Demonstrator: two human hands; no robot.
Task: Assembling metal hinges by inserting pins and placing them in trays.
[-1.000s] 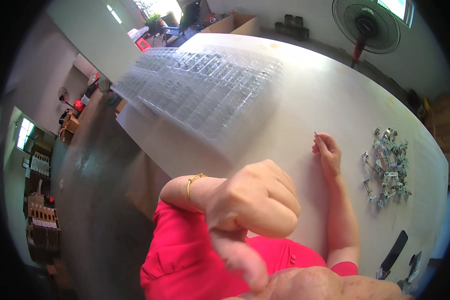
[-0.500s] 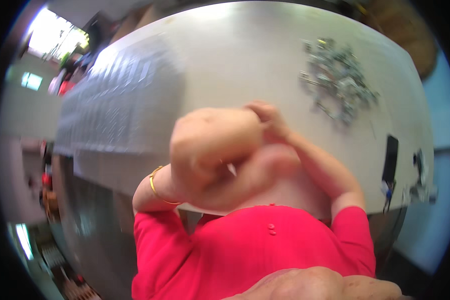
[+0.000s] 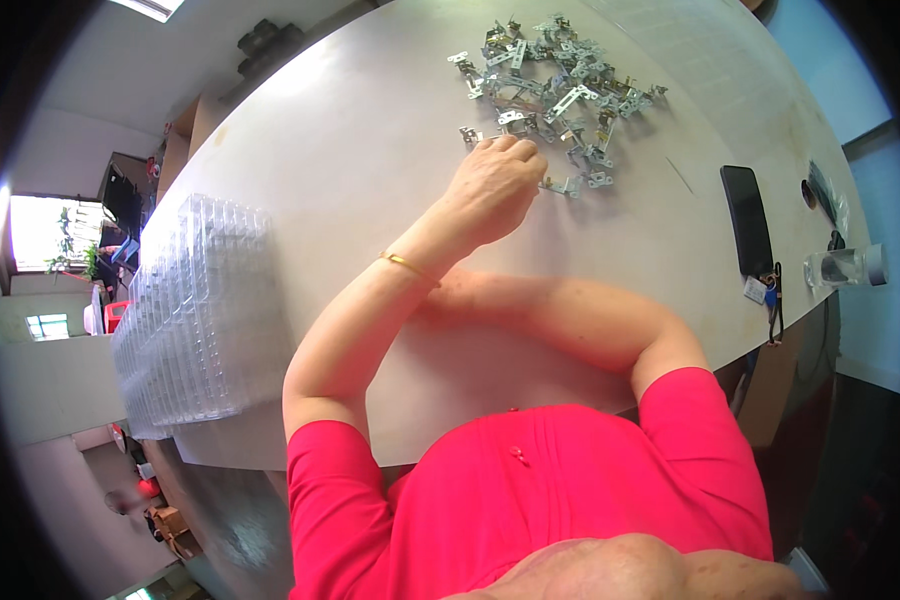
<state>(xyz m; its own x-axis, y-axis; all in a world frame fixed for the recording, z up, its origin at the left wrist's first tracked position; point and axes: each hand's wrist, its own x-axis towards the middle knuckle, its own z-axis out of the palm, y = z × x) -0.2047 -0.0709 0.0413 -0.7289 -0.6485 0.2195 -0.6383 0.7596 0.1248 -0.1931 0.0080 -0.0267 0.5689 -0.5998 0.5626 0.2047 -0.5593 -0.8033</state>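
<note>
Our left hand (image 3: 498,182) has reached metal brackets (image 3: 573,99), likely light, stiff, best held mid-plate; fingers' pinch we cannot tell.

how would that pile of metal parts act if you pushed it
The metal parts would probably snag and shift in clumps, since many overlap at odd angles. Single pieces are likely stiff, judging by their plate-like look, and seem unlikely to roll, being flat and angular.
</note>
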